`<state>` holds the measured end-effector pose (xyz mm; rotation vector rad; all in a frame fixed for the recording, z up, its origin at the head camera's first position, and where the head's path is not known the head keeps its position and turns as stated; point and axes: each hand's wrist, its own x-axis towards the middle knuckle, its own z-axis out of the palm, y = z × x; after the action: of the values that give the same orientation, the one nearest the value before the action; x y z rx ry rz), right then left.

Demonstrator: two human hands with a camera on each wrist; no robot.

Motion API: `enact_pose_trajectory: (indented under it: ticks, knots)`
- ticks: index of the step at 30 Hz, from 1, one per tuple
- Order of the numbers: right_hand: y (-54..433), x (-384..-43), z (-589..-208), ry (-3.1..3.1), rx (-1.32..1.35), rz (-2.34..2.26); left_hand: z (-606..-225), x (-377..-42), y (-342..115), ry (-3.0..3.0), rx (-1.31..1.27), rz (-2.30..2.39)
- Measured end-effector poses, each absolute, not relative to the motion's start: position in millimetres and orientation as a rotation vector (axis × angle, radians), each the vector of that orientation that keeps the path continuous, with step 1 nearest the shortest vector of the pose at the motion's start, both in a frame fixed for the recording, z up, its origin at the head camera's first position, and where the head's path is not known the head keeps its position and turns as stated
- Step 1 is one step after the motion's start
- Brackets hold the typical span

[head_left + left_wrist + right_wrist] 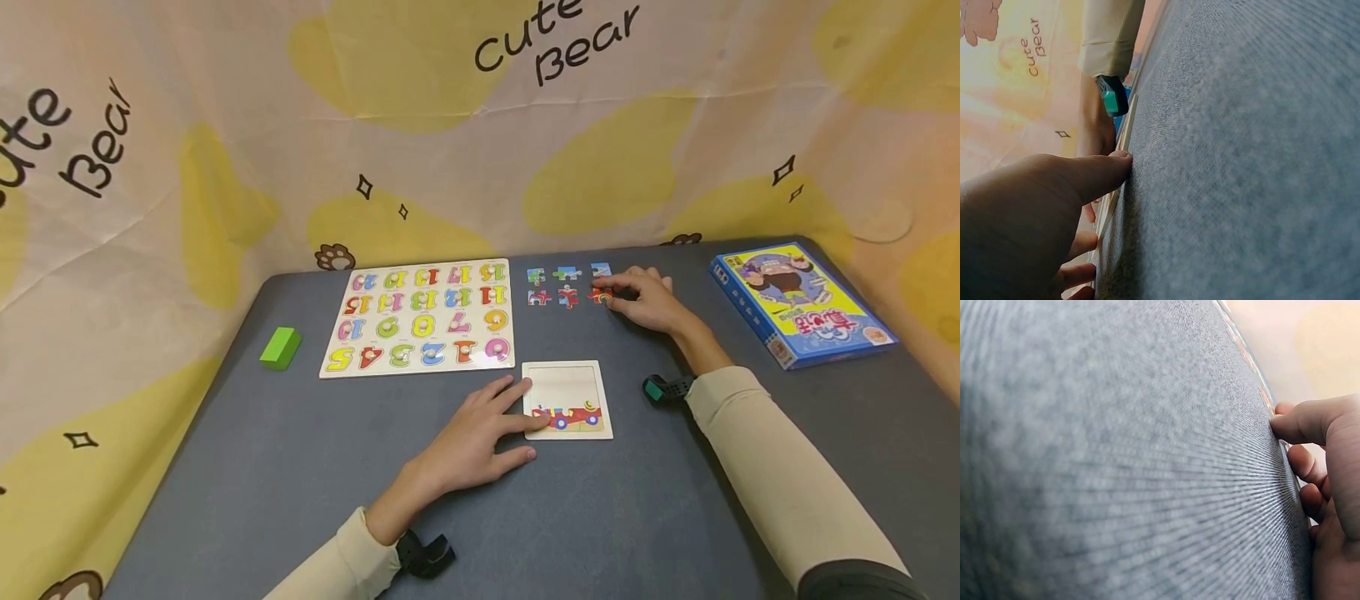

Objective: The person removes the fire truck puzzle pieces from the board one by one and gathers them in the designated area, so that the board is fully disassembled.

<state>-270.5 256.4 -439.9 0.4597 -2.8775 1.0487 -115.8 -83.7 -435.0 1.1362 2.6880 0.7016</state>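
A square wooden puzzle board (562, 379) lies on the table, with a red vehicle picture filling its lower strip. My left hand (472, 437) rests at its left side with fingers spread; fingertips touch the frame and picture, and the thumb (1100, 175) lies along the near edge. Beyond the board, my right hand (645, 300) pinches a red puzzle piece (597, 295) between thumb and index finger, low over the table. Several more jigsaw pieces (567, 297) lie beside it in two short rows. In the right wrist view the fingers hide the pinched piece.
A white number board (416, 372) with colourful knobbed numerals lies left of the loose pieces. Farther left is a green block (281, 348). A blue and yellow box (806, 304) sits at the back right. Behind the table (247, 483) hangs a patterned cloth (420, 167).
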Motion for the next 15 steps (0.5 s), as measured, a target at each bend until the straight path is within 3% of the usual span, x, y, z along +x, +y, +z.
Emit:
enact_pose_trajectory:
  ticks: [15]
  knots:
    - [255.5, -271.5, -446.3, -2.819, 0.42, 1.072, -436.2, -116.6, -84.1, 2.701, 1.142, 0.678]
